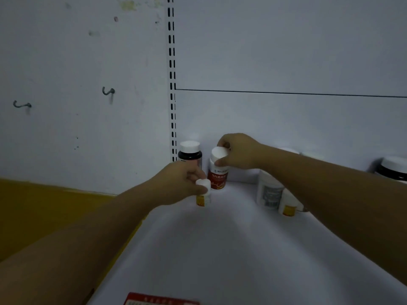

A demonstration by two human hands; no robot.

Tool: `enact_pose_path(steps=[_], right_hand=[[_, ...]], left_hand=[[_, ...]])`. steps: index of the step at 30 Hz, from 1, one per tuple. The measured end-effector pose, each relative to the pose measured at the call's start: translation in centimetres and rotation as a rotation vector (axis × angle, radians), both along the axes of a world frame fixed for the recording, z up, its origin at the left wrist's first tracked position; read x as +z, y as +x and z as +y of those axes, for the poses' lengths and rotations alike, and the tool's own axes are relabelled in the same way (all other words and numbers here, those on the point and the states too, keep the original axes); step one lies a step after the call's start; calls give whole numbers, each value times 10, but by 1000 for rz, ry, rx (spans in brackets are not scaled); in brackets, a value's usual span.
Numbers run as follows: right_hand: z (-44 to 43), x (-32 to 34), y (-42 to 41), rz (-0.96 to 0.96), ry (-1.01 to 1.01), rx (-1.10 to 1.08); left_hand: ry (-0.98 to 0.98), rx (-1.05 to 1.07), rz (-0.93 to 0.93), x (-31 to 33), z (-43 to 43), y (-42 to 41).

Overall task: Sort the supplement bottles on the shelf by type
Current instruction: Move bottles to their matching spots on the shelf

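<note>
My left hand (178, 181) grips a small white bottle with a yellow label (203, 195) by its cap, near the shelf's back left corner. My right hand (239, 151) holds the white cap of a red-labelled bottle (218, 172), which stands close to the back wall. A dark bottle with a white cap (189, 154) stands in the corner, just left of the red-labelled one. Under my right forearm stand a white bottle with a grey label (269, 193) and a small yellow-labelled bottle (288, 205).
The white shelf (209, 249) stretches toward me. Another dark bottle with a white cap (393, 169) stands at the far right by the back wall. A red price tag (160, 299) sits on the front edge. A slotted upright (172, 84) runs up the back panel.
</note>
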State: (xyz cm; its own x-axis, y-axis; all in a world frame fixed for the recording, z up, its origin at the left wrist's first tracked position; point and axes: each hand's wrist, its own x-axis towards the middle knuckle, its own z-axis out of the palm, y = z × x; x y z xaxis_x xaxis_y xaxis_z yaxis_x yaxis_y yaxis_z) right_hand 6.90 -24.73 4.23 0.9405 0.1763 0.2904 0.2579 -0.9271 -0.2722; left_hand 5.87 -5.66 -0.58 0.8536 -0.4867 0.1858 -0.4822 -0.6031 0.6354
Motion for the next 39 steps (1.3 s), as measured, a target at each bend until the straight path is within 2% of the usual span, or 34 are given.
enact_pose_path(steps=[2, 4, 6, 8, 11, 18, 29, 36, 39], right_hand=[[-2, 7, -23, 7, 57, 19], [-4, 16, -55, 92, 225, 67], [-6, 24, -89, 177, 348, 133], [-9, 29, -121, 208, 379, 177], [-12, 34, -163, 190, 369, 174], [-37, 37, -227, 183, 181, 95], [-47, 22, -237, 240, 32, 92], [-7, 40, -184, 40, 75, 127], [3, 49, -158, -30, 145, 109]], left_hand=[[-142, -26, 80, 10, 10, -14], [-248, -66, 131, 19, 20, -31], [-306, -135, 163, 28, 27, -49], [-313, -203, 182, 35, 27, -68], [-298, -261, 176, 41, 16, -91], [-233, -404, 151, 45, -13, -123], [-234, -417, 160, 43, -24, -121], [-431, -269, 45, 59, -26, -110], [-498, -179, 93, 68, -18, -89]])
